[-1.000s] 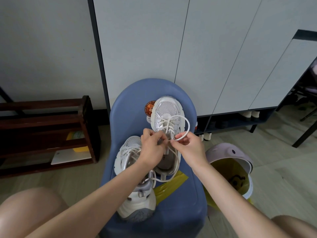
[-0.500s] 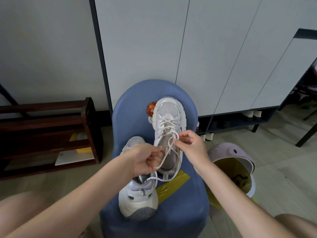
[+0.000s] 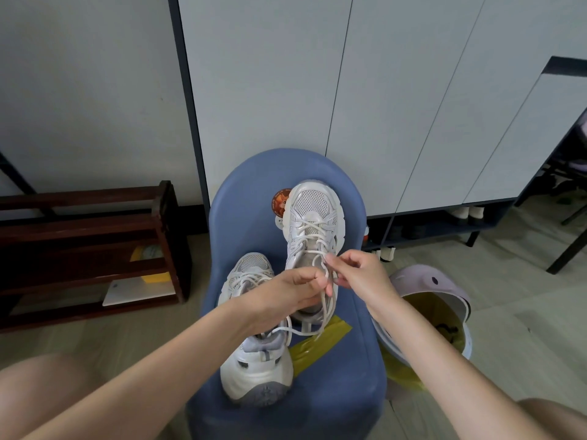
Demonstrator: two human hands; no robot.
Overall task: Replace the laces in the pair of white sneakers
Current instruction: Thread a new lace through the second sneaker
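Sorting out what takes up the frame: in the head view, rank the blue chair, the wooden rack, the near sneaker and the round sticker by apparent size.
1. Blue chair
2. Wooden rack, partly cut off
3. Near sneaker, nearness flatters it
4. Round sticker

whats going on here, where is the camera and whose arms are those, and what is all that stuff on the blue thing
There is no machine here. The camera sits on a person's head and looks forward and down, so the two bare arms coming in from the bottom are that person's own.

In front of them stands a blue chair, used as a work surface. Two white sneakers lie on its seat: the farther sneaker with its toe pointing away, and the nearer sneaker beside it, closer to the camera. A strip of yellow tape is also on the seat.

The left hand and the right hand meet over the farther sneaker, each pinching part of its white lace; loose ends trail down toward the tape.

On the floor are a bin with a yellow liner on the right and a dark wooden rack on the left.
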